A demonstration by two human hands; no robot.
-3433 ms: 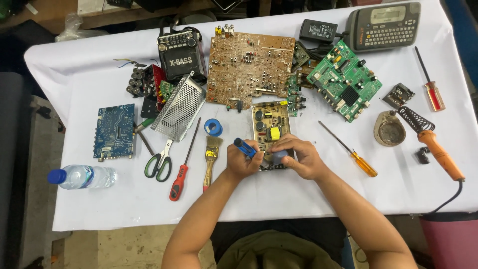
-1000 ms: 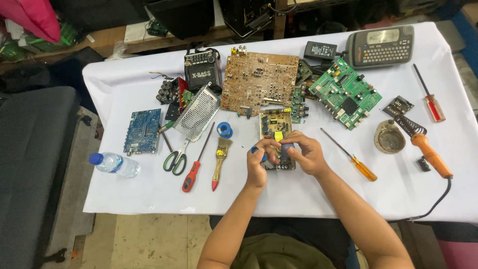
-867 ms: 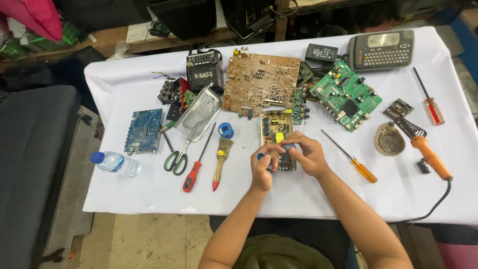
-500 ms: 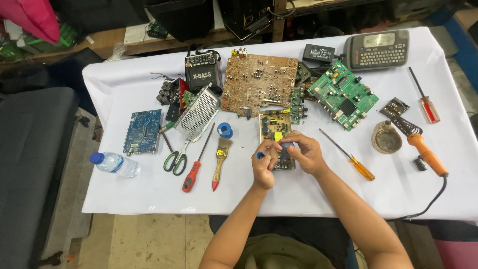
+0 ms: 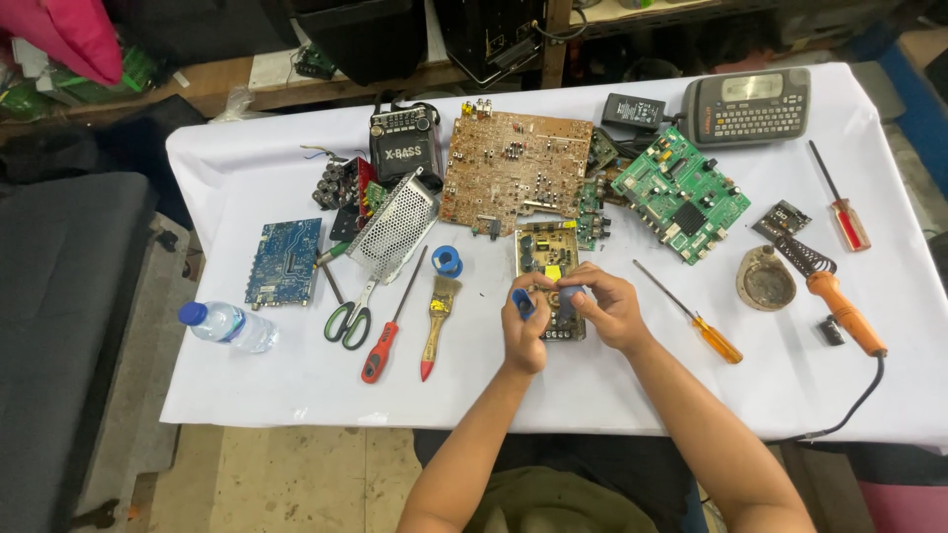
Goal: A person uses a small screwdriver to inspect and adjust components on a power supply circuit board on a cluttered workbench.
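At the far left of the white-clothed table (image 5: 247, 395) a clear water bottle with a blue cap (image 5: 227, 327) lies on its side, and just above it sits a blue circuit board (image 5: 286, 263). Next come green-handled scissors (image 5: 349, 318), a perforated metal cover (image 5: 396, 226) lying tilted over small parts, a red-handled screwdriver (image 5: 392, 318) and a small paintbrush (image 5: 434, 323) with a blue roll (image 5: 446, 262) just above its bristles. Near the middle, the left hand (image 5: 523, 326) is closed around a small blue-handled tool (image 5: 522, 302), its tip lost among the fingers. Just beside it, nearly touching, the right hand (image 5: 604, 308) grips the right edge of a small yellowish circuit board (image 5: 546, 259). That board lies flat on the cloth between and under the two hands, its upper half showing above the knuckles and its lower edge peeking out below them; whether the tool touches it cannot be told. A large brown circuit board (image 5: 515, 183) lies just behind it. Further right are an orange-handled screwdriver (image 5: 691, 315), a green circuit board (image 5: 679, 194), a round tin (image 5: 766, 280), an orange-handled soldering iron (image 5: 834, 298) and a second red screwdriver (image 5: 841, 202).
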